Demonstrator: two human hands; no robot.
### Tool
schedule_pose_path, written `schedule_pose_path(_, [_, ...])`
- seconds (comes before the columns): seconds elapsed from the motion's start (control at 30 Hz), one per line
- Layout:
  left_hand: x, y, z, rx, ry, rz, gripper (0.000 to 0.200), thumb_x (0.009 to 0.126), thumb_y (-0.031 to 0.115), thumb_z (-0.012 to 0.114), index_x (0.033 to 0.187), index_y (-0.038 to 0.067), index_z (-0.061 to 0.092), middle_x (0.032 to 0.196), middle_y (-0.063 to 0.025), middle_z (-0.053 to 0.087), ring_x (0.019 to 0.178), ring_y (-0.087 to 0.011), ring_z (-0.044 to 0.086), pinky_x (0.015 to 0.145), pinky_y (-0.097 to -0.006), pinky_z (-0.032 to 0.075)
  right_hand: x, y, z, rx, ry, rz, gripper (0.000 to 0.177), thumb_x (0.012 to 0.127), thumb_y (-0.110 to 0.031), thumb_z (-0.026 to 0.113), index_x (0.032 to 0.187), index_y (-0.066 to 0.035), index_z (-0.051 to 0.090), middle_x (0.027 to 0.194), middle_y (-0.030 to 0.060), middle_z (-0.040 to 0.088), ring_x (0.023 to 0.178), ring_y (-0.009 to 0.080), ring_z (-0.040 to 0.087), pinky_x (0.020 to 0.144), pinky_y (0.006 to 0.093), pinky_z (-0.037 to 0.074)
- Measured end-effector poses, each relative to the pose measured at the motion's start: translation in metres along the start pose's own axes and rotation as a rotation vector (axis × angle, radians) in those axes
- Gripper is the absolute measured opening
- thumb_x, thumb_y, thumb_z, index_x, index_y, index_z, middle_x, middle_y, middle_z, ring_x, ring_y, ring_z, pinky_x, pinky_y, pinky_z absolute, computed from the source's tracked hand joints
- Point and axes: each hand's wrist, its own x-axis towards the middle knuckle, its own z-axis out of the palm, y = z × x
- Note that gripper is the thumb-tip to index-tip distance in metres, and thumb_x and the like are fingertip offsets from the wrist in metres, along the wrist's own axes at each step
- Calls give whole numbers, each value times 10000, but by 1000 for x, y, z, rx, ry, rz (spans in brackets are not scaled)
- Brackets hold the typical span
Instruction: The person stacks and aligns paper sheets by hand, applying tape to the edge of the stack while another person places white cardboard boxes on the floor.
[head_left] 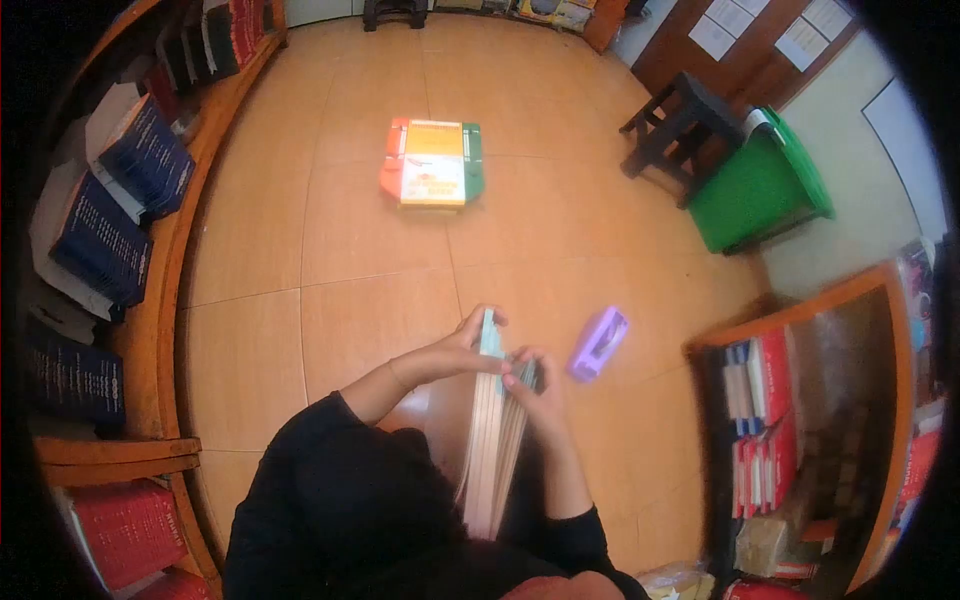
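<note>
Fingers of the left hand [460, 352] and right hand [542, 392] grip the upper part of a thick, pale-edged paper stack [484, 430]. Beyond, on tan tiled floor [375, 265], lie a purple dispenser-like object [583, 357] and, farther, a flat orange-white-green box [432, 180].

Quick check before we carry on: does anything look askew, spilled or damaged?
Nothing looks spilled or clearly damaged. The stack between the left hand and right hand looks uneven: its right part splays away from the rest. The green bin seems tilted, but lens distortion may explain that.
</note>
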Motion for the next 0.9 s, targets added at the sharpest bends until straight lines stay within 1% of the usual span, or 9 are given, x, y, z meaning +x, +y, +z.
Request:
schedule_pose_path(0.17, [1, 0, 0, 17, 16, -1, 801, 728, 367, 799, 1307, 100, 315, 1266, -81, 340, 1265, -210, 296, 1055, -363, 266, 0, 8, -2, 52, 8, 14, 348, 816, -97, 733, 1053, -110, 479, 1104, 26, 486, 1052, 140, 492, 923, 306, 397])
schedule_pose_path(0.27, [1, -2, 0, 15, 16, -5, 797, 731, 355, 799, 1309, 101, 312, 1268, -80, 339, 1265, -207, 295, 1054, -361, 266, -1, 0, 1, 32, 22, 28, 350, 813, -98, 737, 1049, -110, 479, 1094, 21, 486, 1043, 140, 491, 913, 308, 400])
schedule_pose_path(0.57, [1, -1, 0, 23, 8, -15, 774, 742, 319, 786, 1310, 104, 307, 1252, -70, 337, 1241, -200, 304, 1035, -348, 280, -3, -5, 1, -18, 45, 21, 349, 825, -36, 638, 1138, -84, 493, 1093, 27, 468, 1009, 123, 486, 904, 280, 387])
schedule_pose_path(0.67, [1, -1, 0, 35, 13, -6, 771, 743, 318, 783, 1311, 108, 305, 1255, -68, 335, 1242, -199, 302, 1035, -348, 280, -1, 8, -3, -8, 38, -2, 332, 828, -71, 673, 1111, -82, 499, 1100, 34, 461, 1008, 121, 485, 894, 285, 395])
schedule_pose_path(0.77, [0, 0, -1, 12, 1, -15, 769, 744, 320, 781, 1309, 115, 303, 1258, -64, 331, 1244, -198, 301, 1035, -350, 282, -1, 3, 3, -91, 62, -36, 344, 826, -99, 707, 1094, -90, 492, 1079, 30, 473, 990, 117, 500, 876, 287, 409])
schedule_pose_path(0.9, [-1, 2, 0, -21, -8, -15, 762, 743, 320, 783, 1302, 121, 305, 1256, -60, 327, 1242, -197, 301, 1035, -349, 283, -3, -3, 6, -39, 57, 12, 361, 821, -102, 729, 1080, -100, 478, 1070, 26, 498, 960, 114, 521, 856, 287, 425])
